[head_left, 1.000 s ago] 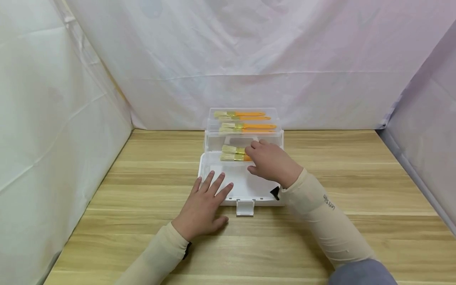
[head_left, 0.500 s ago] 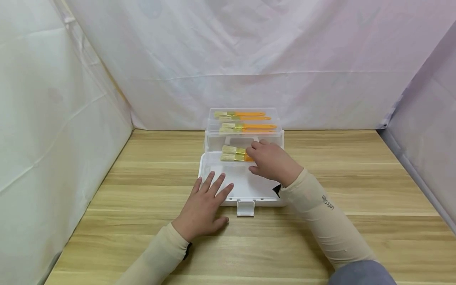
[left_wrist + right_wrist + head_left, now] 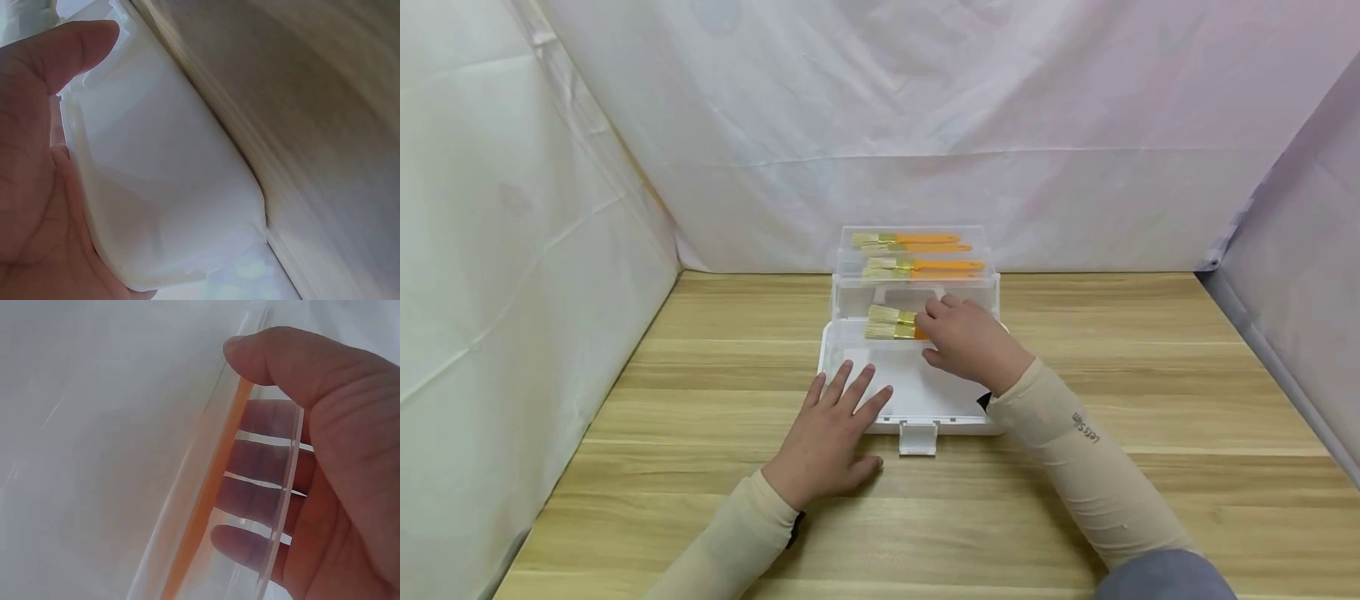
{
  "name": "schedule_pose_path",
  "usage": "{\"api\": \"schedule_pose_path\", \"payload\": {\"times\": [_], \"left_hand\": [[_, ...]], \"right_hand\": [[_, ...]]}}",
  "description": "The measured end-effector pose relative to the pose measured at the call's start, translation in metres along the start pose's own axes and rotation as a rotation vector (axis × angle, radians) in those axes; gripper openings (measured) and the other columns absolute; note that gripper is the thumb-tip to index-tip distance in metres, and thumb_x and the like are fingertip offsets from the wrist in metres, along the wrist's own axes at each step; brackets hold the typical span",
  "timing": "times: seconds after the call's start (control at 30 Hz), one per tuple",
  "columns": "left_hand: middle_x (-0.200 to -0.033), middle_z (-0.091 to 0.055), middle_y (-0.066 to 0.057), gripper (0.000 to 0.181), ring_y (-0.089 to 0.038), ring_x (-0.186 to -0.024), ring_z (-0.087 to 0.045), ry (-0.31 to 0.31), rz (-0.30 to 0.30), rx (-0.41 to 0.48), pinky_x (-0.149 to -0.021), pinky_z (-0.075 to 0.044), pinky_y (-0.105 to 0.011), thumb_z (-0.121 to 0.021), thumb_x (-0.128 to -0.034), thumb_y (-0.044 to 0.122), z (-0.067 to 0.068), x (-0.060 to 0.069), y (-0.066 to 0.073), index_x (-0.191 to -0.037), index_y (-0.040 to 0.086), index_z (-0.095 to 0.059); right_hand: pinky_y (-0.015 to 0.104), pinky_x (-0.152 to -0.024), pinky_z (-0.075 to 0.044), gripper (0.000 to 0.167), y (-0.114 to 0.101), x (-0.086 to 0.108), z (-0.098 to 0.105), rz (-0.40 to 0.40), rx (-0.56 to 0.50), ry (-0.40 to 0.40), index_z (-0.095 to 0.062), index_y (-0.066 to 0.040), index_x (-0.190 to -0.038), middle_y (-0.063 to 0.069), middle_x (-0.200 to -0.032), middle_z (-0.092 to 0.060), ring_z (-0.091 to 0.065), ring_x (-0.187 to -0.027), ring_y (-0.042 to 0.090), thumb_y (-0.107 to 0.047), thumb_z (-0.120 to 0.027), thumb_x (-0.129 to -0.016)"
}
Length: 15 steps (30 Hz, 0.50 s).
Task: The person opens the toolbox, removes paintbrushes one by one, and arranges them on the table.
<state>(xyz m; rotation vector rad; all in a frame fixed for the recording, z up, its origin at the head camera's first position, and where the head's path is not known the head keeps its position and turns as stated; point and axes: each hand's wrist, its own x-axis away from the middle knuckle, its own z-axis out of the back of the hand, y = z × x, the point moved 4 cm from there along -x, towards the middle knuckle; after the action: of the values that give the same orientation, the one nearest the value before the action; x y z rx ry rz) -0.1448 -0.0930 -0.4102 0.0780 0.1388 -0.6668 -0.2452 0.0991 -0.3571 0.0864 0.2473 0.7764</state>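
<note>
A white plastic box (image 3: 917,392) with tiered clear trays stands unfolded on the table. My left hand (image 3: 831,437) rests over its front left corner with fingers spread; in the left wrist view the thumb (image 3: 94,47) lies near the front edge. My right hand (image 3: 973,346) is at the right end of the lowest clear tray (image 3: 850,346), where two paintbrushes (image 3: 889,323) lie, their handles mostly hidden by it. In the right wrist view, thumb and fingers (image 3: 253,459) take the clear tray wall between them, beside an orange brush handle (image 3: 209,494).
Several more orange-handled paintbrushes (image 3: 925,267) lie in the raised clear trays at the back. The front latch (image 3: 917,439) hangs down from the box. White cloth (image 3: 925,192) encloses the wooden table (image 3: 737,358) at the back and sides.
Both hands keep nearly the same place; the right hand and forearm shift only very slightly. Trays and paintbrushes stay as they were.
</note>
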Motion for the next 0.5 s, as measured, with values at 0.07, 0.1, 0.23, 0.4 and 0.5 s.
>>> {"api": "schedule_pose_path", "payload": {"times": [0.07, 0.1, 0.23, 0.4, 0.5], "left_hand": [[-0.16, -0.029, -0.013, 0.085, -0.04, -0.147, -0.021, 0.001, 0.001, 0.001, -0.112, -0.021, -0.063, -0.074, -0.0778, 0.052, -0.0001, 0.0, 0.0, -0.151, 0.02, -0.044], [-0.16, -0.029, -0.013, 0.085, -0.04, -0.147, -0.021, 0.002, 0.001, 0.002, -0.112, -0.021, -0.063, -0.074, -0.0779, 0.051, -0.0002, 0.0, 0.0, -0.151, 0.02, -0.044], [-0.16, -0.029, -0.013, 0.085, -0.04, -0.147, -0.021, 0.005, 0.002, 0.004, -0.112, -0.021, -0.062, -0.074, -0.0778, 0.051, -0.0012, 0.0, -0.0004, -0.151, 0.02, -0.044], [-0.16, -0.029, -0.013, 0.085, -0.04, -0.147, -0.021, 0.022, -0.002, 0.007, -0.112, -0.021, -0.062, -0.074, -0.0771, 0.051, -0.0019, -0.0001, -0.0012, -0.15, 0.02, -0.045], [-0.159, -0.03, -0.013, 0.085, -0.04, -0.146, -0.022, 0.028, -0.004, 0.005, -0.111, -0.022, -0.062, -0.074, -0.0768, 0.051, -0.0018, -0.0002, -0.0014, -0.15, 0.02, -0.045]], "right_hand": [[0.038, -0.066, -0.049, 0.026, -0.0001, 0.0006, -0.0005, 0.003, -0.003, 0.014, -0.065, -0.008, -0.094, 0.004, -0.086, -0.057, -0.052, -0.075, 0.023, -0.028, -0.078, -0.083], [0.038, -0.066, -0.049, 0.026, -0.0001, 0.0009, -0.0002, 0.003, -0.009, 0.019, -0.066, -0.008, -0.094, 0.005, -0.086, -0.057, -0.052, -0.075, 0.023, -0.028, -0.078, -0.083], [0.039, -0.069, -0.05, 0.026, 0.0002, 0.0005, -0.0007, -0.007, -0.034, 0.004, -0.066, -0.006, -0.094, 0.005, -0.086, -0.059, -0.053, -0.075, 0.024, -0.028, -0.077, -0.084], [0.039, -0.07, -0.05, 0.025, 0.0008, -0.0003, -0.0016, -0.014, -0.057, -0.014, -0.066, -0.006, -0.095, 0.004, -0.085, -0.059, -0.054, -0.075, 0.024, -0.026, -0.075, -0.085], [0.039, -0.069, -0.05, 0.022, 0.0009, -0.0002, -0.0008, -0.007, -0.062, 0.0, -0.065, -0.006, -0.094, 0.004, -0.083, -0.058, -0.054, -0.074, 0.023, -0.024, -0.075, -0.085]]}}
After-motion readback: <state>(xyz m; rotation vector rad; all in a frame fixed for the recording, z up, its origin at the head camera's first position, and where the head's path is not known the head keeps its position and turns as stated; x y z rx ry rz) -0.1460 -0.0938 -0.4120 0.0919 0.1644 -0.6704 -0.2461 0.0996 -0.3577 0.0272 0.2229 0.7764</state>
